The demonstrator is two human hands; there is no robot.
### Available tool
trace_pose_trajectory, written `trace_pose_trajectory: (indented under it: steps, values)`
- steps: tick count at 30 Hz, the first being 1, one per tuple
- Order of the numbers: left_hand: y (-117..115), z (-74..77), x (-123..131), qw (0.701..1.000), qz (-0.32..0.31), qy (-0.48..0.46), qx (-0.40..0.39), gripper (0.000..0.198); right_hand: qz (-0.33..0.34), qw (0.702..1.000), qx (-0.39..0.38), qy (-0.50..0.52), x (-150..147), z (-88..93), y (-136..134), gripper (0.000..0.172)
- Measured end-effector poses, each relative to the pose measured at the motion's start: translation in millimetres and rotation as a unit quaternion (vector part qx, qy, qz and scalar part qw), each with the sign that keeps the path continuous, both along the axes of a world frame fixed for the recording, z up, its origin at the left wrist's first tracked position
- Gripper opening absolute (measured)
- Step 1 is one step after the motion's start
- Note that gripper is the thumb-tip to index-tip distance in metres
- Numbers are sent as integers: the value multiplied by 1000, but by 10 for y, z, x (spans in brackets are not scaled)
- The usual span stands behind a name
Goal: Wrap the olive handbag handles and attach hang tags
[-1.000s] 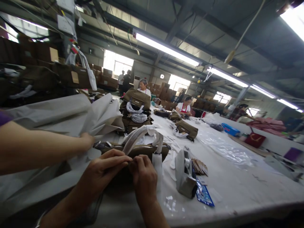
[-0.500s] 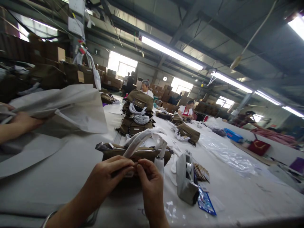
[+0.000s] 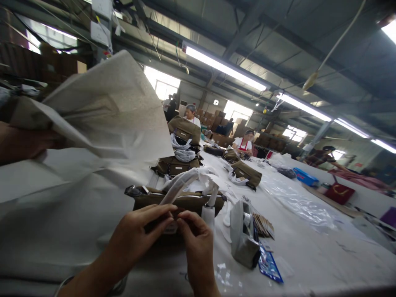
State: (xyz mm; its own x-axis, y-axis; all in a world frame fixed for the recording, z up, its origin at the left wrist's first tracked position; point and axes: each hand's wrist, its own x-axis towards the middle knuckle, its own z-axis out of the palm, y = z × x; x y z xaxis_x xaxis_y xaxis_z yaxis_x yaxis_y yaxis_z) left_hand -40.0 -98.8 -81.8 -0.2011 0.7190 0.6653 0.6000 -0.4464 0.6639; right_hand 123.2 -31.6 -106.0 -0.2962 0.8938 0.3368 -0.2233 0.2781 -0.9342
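Note:
A dark olive handbag (image 3: 192, 201) with a zip top and handles wrapped in white (image 3: 181, 184) stands on the white table (image 3: 278, 255). In front of it, my left hand (image 3: 139, 227) pinches with thumb and index finger at the bag's front. My right hand (image 3: 196, 235) is closed in a pinch just beside it, the fingertips close together. What lies between the fingertips is too small to make out. A pale label shows behind the fingers. Right of the bag is a grey tape dispenser (image 3: 243, 235).
At the left another person's hand (image 3: 27, 142) holds a large sheet of paper (image 3: 117, 111). Behind the bag are stacked olive bags (image 3: 182, 144). To the right lie brown tags (image 3: 262, 225), a blue packet (image 3: 269, 262), clear plastic (image 3: 303, 202) and a blue box (image 3: 305, 176).
The other person's paper sheet has risen and swung right, now covering part of the background. My fingertips have shifted slightly, still pinched at the bag's front.

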Motion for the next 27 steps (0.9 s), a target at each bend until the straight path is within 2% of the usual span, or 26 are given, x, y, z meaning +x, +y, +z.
trace_pose_trajectory:
  steps: [7,14,19,23,27]
  values:
    - [-2,-27,11,1000,-4,7,16,32,-8,999,46,-25,-19,8,-6,5]
    - [-2,5,30,1000,7,2,16,32,-19,1000,22,-5,-25,-29,1,5]
    - [-23,40,24,1000,6,1,22,30,-12,999,32,-16,-21,-55,16,6]
    - [-36,9,19,1000,2,4,20,31,-16,998,53,-20,-30,-23,-3,8]
    - [-6,-57,30,1000,8,8,26,24,-24,995,86,-37,-30,31,-31,14]
